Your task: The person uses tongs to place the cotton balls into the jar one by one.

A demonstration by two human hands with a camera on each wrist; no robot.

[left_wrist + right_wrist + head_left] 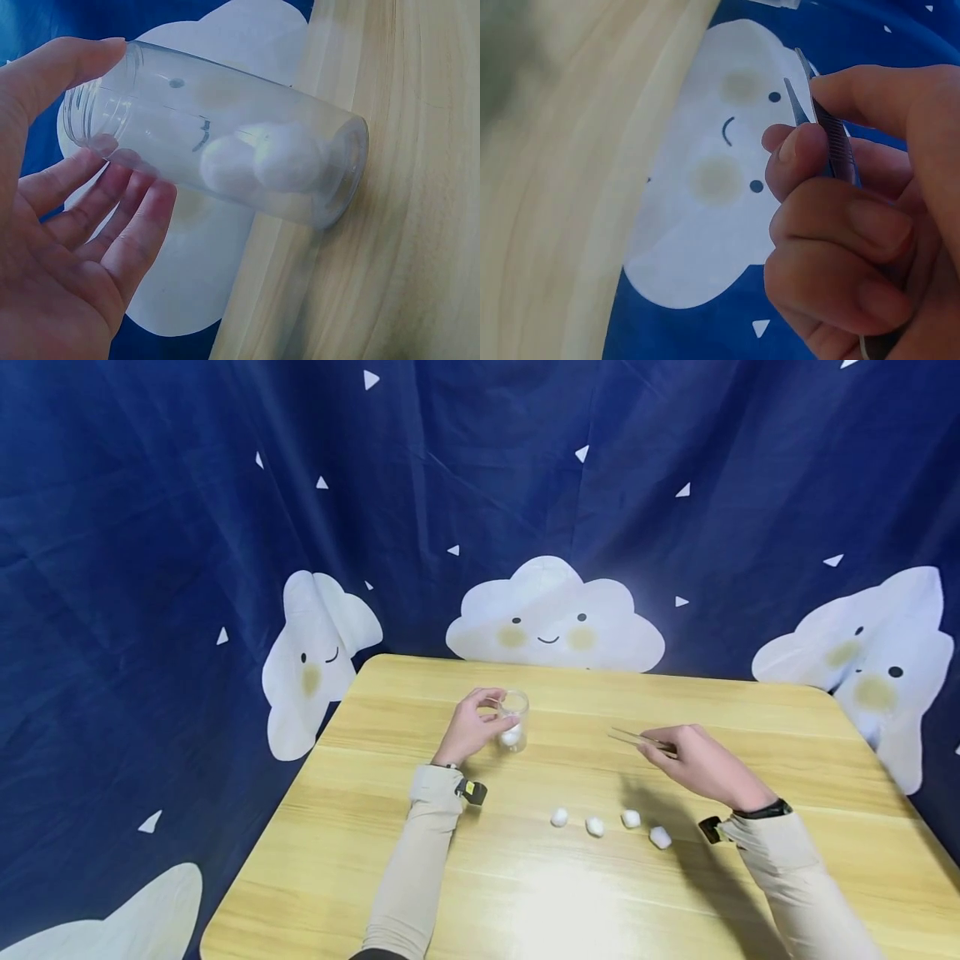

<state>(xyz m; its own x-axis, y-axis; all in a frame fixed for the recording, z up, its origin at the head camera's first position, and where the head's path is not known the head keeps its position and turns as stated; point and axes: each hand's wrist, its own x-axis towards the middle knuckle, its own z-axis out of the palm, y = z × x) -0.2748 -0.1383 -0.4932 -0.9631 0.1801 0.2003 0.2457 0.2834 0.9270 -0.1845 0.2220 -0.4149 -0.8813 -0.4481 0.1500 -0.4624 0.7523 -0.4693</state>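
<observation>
- Table's left edge (311,777) is well off at the jar's 9 o'clock, back edge at 12.
- Left hand (474,728) has thumb and fingers round the clear jar (202,112), white balls (289,157) inside.
- Four loose balls (595,827) sit around jar's 4–5 o'clock.
- Tweezers (628,735) at 3, tips apart, tabletop stretch between.
- Right hand (697,764) pinches those, roomy toward the right edge.

left hand (468,727) grips clear jar (522,722) | right hand (697,764) holds tweezers (634,735) | four white balls (595,827) on table (330,843)
</observation>
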